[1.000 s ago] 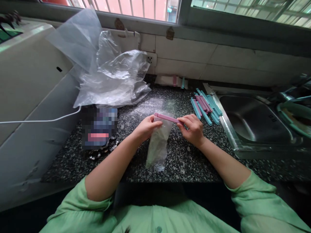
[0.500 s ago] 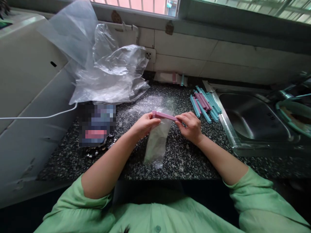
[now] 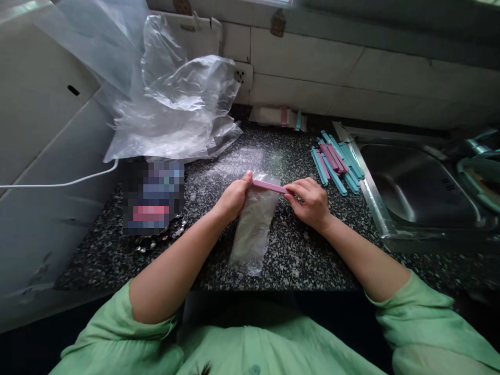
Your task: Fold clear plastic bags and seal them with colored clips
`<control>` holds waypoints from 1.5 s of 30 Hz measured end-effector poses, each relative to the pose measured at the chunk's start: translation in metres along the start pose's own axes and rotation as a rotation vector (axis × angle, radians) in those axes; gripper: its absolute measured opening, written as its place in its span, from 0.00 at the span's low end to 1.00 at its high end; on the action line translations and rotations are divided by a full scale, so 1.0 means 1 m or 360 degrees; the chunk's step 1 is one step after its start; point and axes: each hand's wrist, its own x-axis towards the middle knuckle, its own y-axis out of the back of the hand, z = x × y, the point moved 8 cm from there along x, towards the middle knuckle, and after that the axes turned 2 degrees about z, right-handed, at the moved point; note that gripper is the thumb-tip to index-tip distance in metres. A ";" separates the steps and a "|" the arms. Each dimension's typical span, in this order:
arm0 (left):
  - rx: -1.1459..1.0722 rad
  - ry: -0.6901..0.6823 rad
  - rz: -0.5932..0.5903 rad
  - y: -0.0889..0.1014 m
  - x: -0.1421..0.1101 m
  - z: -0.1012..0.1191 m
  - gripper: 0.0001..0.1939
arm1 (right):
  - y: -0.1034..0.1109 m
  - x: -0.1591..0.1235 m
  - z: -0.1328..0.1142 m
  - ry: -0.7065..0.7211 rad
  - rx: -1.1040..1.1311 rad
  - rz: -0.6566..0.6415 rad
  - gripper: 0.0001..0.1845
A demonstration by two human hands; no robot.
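A small clear plastic bag point(image 3: 253, 229) hangs over the speckled counter with a pink sealing clip point(image 3: 269, 186) across its top. My left hand point(image 3: 233, 197) is closed on the clip's left end and the bag's upper edge. My right hand point(image 3: 310, 202) pinches the clip's right end between thumb and fingers. The bag's lower end rests near the counter's front edge.
A pile of blue and pink clips point(image 3: 336, 162) lies beside the steel sink point(image 3: 414, 187) at right. Crumpled clear plastic bags point(image 3: 172, 104) sit at back left, above a blurred packet point(image 3: 153, 198). A white appliance point(image 3: 35, 156) with a white cable stands at left.
The view tilted downward and the hands with the bag sit slightly lower. My left hand slid up so its thumb presses the clip's left end.
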 end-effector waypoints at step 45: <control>-0.0118 -0.0187 0.0088 0.000 0.004 0.001 0.24 | 0.006 -0.002 0.008 -0.0140 0.0376 0.0123 0.08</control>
